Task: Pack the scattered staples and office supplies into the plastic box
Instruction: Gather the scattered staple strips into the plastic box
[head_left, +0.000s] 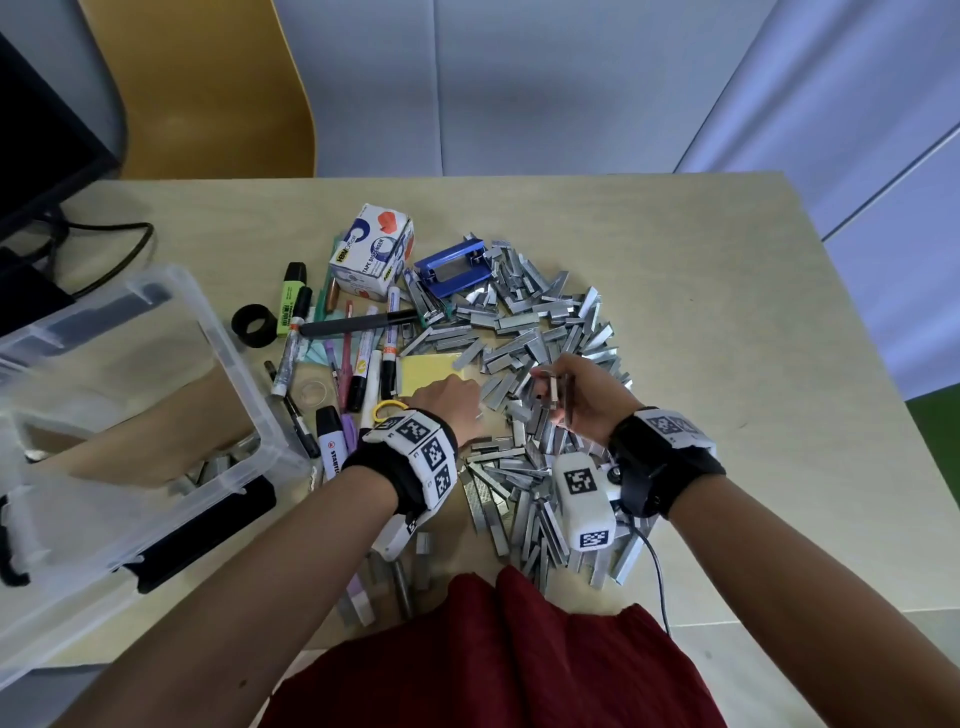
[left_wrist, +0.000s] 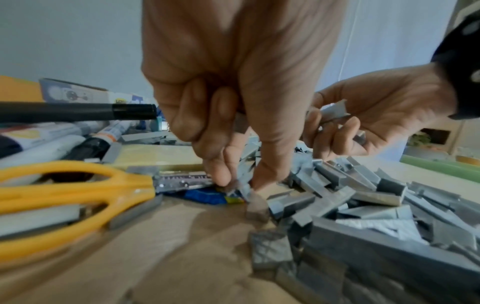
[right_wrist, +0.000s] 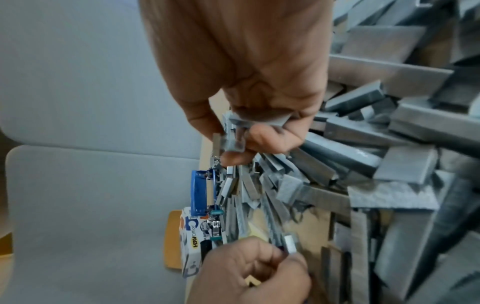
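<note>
Staple strips (head_left: 524, 332): grey, metallic sheen. Desk (head_left: 701, 291): pale beige wood tone. Plastic box (head_left: 130, 415): clear, black latches. Scissors (left_wrist: 64, 195): yellow-orange handles. Sticky-note pad (head_left: 431, 371): pale yellow. Hole punch (head_left: 452, 265): blue. Tape dispenser carton (head_left: 371, 252): white with blue and orange-red print. Highlighter (head_left: 288, 301): fluorescent green body, black cap. Tape roll (head_left: 253, 325): black. Wrist bands (head_left: 415, 457): black, bearing white panels with black square-code patterns. Chair (head_left: 208, 88): mustard yellow. Garment (head_left: 519, 660): dark red.
</note>
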